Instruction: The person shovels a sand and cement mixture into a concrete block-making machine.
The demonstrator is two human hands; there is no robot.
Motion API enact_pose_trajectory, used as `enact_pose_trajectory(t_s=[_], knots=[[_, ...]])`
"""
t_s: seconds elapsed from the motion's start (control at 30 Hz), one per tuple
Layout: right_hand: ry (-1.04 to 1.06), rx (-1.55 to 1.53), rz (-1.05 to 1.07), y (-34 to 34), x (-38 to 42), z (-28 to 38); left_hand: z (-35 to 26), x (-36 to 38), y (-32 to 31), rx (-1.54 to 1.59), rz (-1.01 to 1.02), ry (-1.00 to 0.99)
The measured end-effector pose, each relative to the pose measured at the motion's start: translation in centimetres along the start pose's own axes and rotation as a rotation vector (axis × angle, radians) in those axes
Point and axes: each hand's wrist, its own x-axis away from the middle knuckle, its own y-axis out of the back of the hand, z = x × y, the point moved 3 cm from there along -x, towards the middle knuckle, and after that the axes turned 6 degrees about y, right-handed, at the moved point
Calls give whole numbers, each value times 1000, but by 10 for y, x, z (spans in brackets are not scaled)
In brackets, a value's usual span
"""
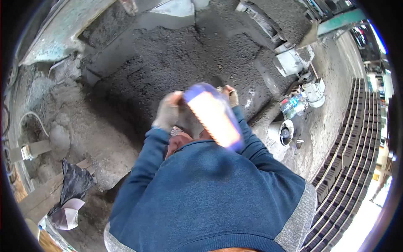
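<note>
While hands grip blurred orange tool, gravel heap beyond

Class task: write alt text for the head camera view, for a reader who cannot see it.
Two gloved hands, left and right, hold a blurred orange and blue object in front of a blue sweater, above a heap of dark grey mix. Rows of blocks line the right side.

Dark grey gravel mix heaped across the floor, a black bag at its left edge, rows of concrete blocks along the right edge.
</note>
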Motion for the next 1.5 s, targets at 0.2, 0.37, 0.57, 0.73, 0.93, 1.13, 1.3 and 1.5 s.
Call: enact_pose_trajectory(t_s=[0.2,0.37,0.57,0.73,0.93,1.13,1.3,1.5], knots=[[409,1175,40,-2,117,106,136,-136,-174,1207,40,1046],[726,225,-102,43,252,258,162,-181,-204,839,-423,939],[526,964,-348,44,310,259,224,-226,-245,392,-426,830],[476,754,-1125,142,332,186,238,-185,-341,754,-282,1223],[448,297,-1836,189,331,66,365,-105,-391,410,-109,1657],[487,-205,-1649,262,232,13,402,-216,-365,153,14,1498],[556,124,-1441,251,-25,113,330,-472,-320,120,7,1196],[536,16,-1036,259,-68,136,290,-525,-280,213,126,871]])
